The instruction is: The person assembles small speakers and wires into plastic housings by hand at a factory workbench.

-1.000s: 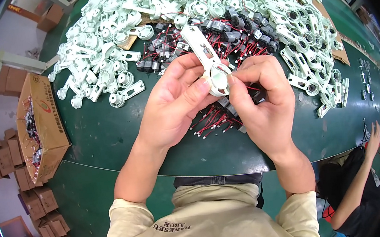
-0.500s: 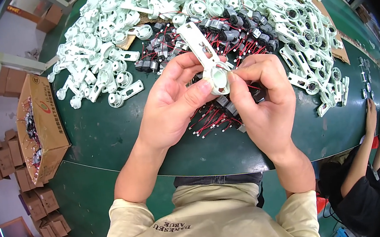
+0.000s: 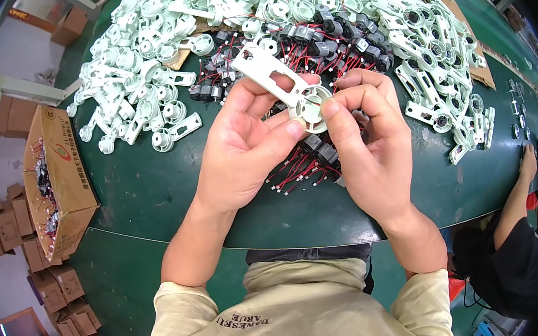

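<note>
The left hand (image 3: 240, 145) is closed around a slotted pale green part (image 3: 263, 69), its thumb against the ring end, while the right hand (image 3: 374, 137) pinches that ring's right rim between thumb and forefinger (whether something small is also caught there, I cannot tell). The part is held up above the counter (image 3: 275, 223), tilted, its long end toward the upper left. To do this well, I'd let the left hand brace the part close to the ring and have the right press evenly, since a thin rim could flex if pushed on one side only. Out at the left, stacked boxes (image 3: 48, 283) stand beyond an open carton (image 3: 69, 169) holding wired pieces. On the counter come a heap of pale green pieces (image 3: 142, 83), then grey-black motors (image 3: 315, 48) with red leads, then more green frames (image 3: 440, 51), some dark-centred. At far right, another person (image 3: 515, 260) in black reaches to the counter's edge.
</note>
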{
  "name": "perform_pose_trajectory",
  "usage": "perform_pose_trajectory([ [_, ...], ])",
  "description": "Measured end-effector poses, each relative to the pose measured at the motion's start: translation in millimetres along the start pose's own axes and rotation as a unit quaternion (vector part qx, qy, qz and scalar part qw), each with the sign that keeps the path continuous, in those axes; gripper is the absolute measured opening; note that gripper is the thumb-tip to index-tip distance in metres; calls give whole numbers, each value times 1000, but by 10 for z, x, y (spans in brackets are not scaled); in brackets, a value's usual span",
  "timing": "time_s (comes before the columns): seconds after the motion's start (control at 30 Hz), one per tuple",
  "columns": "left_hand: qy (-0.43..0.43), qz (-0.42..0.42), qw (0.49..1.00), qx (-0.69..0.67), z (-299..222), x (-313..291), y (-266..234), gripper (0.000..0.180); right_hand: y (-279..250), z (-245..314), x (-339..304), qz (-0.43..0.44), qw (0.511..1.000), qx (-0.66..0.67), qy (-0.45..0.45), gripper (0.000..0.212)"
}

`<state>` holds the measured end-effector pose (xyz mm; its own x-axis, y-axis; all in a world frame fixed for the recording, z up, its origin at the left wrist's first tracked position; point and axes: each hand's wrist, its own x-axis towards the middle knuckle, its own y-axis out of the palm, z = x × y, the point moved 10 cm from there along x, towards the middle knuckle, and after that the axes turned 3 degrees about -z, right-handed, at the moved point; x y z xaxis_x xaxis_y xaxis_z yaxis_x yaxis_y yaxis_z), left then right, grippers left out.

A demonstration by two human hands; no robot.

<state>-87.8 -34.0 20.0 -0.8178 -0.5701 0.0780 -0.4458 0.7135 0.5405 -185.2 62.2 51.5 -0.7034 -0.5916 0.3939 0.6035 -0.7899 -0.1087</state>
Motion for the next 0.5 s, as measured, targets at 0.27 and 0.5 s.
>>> perform_pose_trajectory([
  [0.27, 14, -8, 1000, 12, -15, -4, 29, 44, 0, -56, -30, -6, 1000, 9, 10, 7],
  [0.5, 21, 21, 999, 12, 36, -2, 66, 41, 7, 21, -4, 5, 999, -26, -31, 8],
])
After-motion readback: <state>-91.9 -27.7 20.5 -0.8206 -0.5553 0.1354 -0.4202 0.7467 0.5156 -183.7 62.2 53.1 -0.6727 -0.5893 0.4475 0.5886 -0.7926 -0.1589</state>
